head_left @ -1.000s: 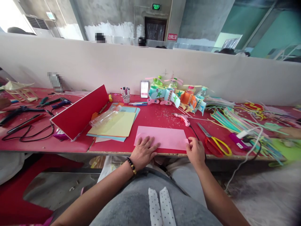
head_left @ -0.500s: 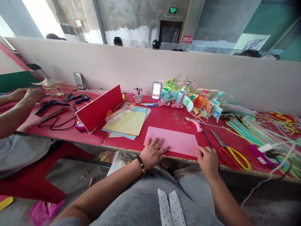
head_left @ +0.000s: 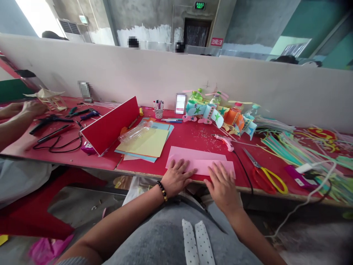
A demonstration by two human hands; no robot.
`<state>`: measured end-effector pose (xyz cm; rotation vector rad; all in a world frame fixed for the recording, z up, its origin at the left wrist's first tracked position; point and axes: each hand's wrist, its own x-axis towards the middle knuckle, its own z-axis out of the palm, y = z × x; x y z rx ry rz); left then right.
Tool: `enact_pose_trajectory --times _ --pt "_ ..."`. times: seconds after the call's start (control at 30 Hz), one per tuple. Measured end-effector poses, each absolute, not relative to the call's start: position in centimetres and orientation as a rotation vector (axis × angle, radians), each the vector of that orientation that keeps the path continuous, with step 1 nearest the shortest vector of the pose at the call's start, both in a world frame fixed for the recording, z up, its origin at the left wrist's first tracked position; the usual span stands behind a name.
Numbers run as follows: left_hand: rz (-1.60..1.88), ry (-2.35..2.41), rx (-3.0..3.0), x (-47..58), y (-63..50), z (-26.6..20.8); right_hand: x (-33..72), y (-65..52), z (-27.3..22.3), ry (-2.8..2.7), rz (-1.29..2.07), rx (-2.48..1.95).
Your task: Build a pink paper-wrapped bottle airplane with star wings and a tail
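Observation:
A sheet of pink paper (head_left: 197,154) lies at the table's front edge, with its near part doubled over into a strip that sits slightly askew on the layer below. Flat on the left part of this paper rests my left hand (head_left: 175,178), fingers spread, a beaded bracelet at the wrist. My right hand (head_left: 224,187) presses the right part of the folded strip with outstretched fingers. To the right of the paper are a pink glue gun (head_left: 226,142) and scissors (head_left: 264,171) with red and yellow handles.
Coloured sheets (head_left: 150,141) with a clear plastic bottle on top lie left, beside a red divider (head_left: 111,127). Decorated bottle planes (head_left: 211,110), a pen cup (head_left: 159,110) and a phone stand behind. Colourful strips (head_left: 286,151) spread right. A co-worker's hands (head_left: 30,108) work far left.
My right hand has gone from pinching the paper's right corner to lying flat on it, farther left. The paper's near edge is now folded over. My left hand stays on the paper.

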<state>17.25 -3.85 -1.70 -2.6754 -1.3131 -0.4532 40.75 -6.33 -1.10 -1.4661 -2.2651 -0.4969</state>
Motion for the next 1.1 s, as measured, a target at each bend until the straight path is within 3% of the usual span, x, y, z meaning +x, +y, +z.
enact_pose_trajectory --times 0.27,1.1 --pt "-0.438 -1.304 -2.695 17.2 -3.8 -1.5 38.4 -7.0 -2.2 -2.406 -0.287 -1.465" --pt "-0.438 -1.379 -2.732 17.3 -4.0 -0.8 41.0 -6.8 -2.8 -2.417 -0.261 -1.448"
